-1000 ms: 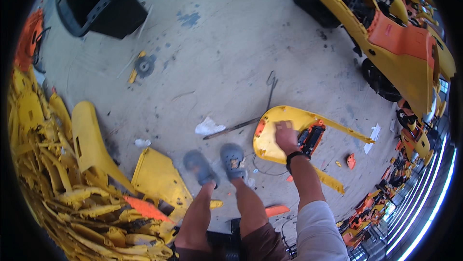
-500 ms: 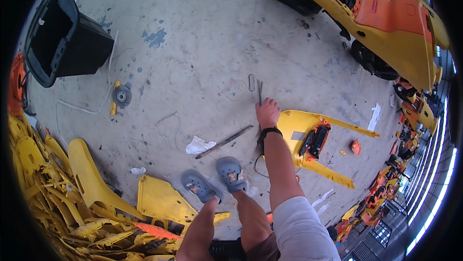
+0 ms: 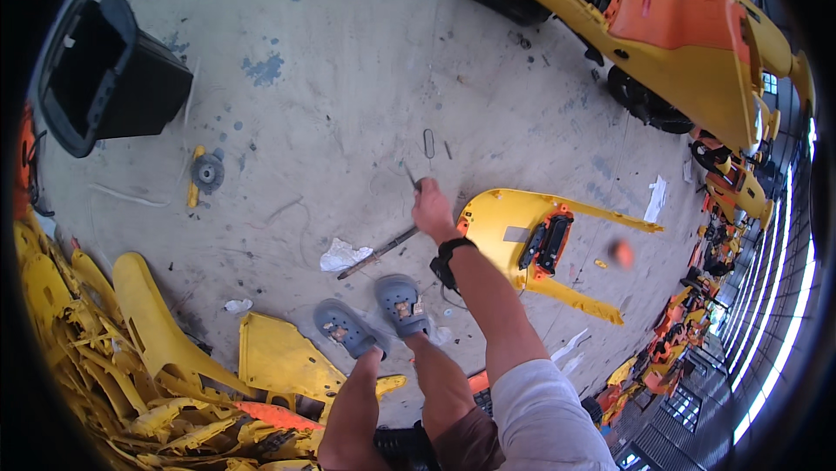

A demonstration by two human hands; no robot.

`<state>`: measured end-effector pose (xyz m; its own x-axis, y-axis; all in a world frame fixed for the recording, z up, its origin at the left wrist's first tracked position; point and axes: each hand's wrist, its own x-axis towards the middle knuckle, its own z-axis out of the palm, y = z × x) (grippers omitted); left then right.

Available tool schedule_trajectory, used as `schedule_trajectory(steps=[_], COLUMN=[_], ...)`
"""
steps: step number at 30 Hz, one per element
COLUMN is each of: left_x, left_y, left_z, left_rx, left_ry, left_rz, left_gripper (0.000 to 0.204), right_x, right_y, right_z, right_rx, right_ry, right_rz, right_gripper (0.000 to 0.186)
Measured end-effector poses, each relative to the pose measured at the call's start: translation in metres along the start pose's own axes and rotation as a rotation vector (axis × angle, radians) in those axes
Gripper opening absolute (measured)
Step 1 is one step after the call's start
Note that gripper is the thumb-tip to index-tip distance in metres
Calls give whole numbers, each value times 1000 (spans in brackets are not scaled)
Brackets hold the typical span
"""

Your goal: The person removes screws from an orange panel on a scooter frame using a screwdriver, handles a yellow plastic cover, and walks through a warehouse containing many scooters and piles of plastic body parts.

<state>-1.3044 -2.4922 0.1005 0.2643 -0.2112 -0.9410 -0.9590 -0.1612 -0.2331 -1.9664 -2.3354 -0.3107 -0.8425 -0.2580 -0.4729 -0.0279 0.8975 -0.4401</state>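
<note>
My right hand point(image 3: 433, 208) is closed round a thin rod-like tool point(image 3: 409, 173), whose narrow end sticks out beyond the fingers; its grip end is hidden in the hand. Just past the hand, a short thin rod point(image 3: 448, 150) and a long metal loop point(image 3: 428, 144) lie on the concrete floor. Beneath and beside the hand lies a long dark bar point(image 3: 379, 252), next to a crumpled white scrap point(image 3: 345, 255). To the right, a yellow plastic panel point(image 3: 489, 225) carries an orange-and-black part point(image 3: 549, 243). My left hand is out of view.
A black bin point(image 3: 144, 84) lies tipped at the far left, near a grey round part point(image 3: 207, 173). Yellow panels point(image 3: 139, 306) are heaped at the near left. A yellow-and-orange vehicle body point(image 3: 679, 62) stands at the far right. My shoes point(image 3: 401, 304) are close to the bar.
My right hand has moved left, away from the yellow panel's edge, carrying one of the thin rods that lay by its fingers. The whole view has shifted slightly.
</note>
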Motion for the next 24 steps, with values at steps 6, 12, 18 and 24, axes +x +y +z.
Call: schedule_trajectory(steps=[6, 12, 18, 24], left_x=[-23, -49, -81, -93], left_y=[-16, -44, -85, -87], left_z=[28, 57, 69, 11], left_rx=[-169, -414, -673, -722], left_ry=[31, 70, 187, 68], left_rz=[88, 213, 488, 572], left_gripper=[19, 16, 13, 17], right_x=[-81, -184, -313, -414], right_y=[-78, -154, -193, -163], right_z=[-39, -137, -258, -354], right_rx=[192, 221, -178, -253], right_ry=[-133, -433, -504, -392], right_rz=[-120, -8, -182, -189], right_gripper=[17, 32, 45, 43])
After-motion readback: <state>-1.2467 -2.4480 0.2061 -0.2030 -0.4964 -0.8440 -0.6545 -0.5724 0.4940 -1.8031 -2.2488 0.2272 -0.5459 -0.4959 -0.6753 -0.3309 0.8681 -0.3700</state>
